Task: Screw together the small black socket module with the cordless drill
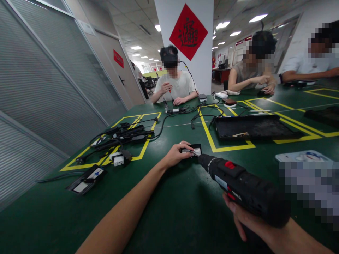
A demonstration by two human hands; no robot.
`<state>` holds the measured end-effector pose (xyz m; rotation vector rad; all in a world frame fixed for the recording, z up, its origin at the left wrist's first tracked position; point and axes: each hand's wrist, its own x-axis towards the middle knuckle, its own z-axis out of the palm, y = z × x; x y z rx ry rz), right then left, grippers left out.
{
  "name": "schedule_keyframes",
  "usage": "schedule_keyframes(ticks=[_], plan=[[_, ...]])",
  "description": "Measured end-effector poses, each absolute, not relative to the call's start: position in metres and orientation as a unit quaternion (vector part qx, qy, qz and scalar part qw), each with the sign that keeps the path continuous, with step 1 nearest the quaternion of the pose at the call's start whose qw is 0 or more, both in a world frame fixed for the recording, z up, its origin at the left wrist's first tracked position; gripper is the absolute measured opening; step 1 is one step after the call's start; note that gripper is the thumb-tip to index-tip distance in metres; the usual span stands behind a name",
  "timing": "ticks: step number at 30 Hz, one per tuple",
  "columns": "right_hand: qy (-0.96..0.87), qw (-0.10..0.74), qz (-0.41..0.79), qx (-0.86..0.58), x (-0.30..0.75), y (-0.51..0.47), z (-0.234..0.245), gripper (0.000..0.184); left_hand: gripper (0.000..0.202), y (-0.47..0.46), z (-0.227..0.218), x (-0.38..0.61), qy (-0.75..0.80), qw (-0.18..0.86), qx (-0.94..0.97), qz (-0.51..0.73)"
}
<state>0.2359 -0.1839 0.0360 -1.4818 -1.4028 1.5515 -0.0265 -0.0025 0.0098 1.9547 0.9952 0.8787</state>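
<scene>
My right hand is wrapped round the grip of a black and red cordless drill, which points forward and left. The drill's bit reaches a small open black case with pale parts inside, lying on the green table. My left hand is closed on the left side of that case, its fingertips beside the bit. Fingers and chuck hide part of the case, so I cannot tell exactly what the bit's tip touches.
To the left lie a tangle of black cables and adapters, a white plug and a flat black casing. A black tray sits at right, beyond a pale lid-like item. People work across the green table.
</scene>
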Motion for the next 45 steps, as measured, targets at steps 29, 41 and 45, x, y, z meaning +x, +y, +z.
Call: schedule_keyframes(ticks=[29, 41, 45], plan=[[-0.535, 0.296, 0.569, -0.550, 0.231, -0.183, 0.042, 0.037, 0.024, -0.001, 0.009, -0.026, 0.402, 0.382, 0.757, 0.345], [-0.527, 0.274, 0.575, -0.563, 0.235, -0.184, 0.045, 0.036, 0.022, -0.003, 0.011, -0.027, 0.392, 0.384, 0.763, 0.341], [-0.516, 0.271, 0.578, -0.571, 0.234, -0.186, 0.052, 0.043, 0.022, -0.004, 0.012, -0.026, 0.390, 0.389, 0.760, 0.346]])
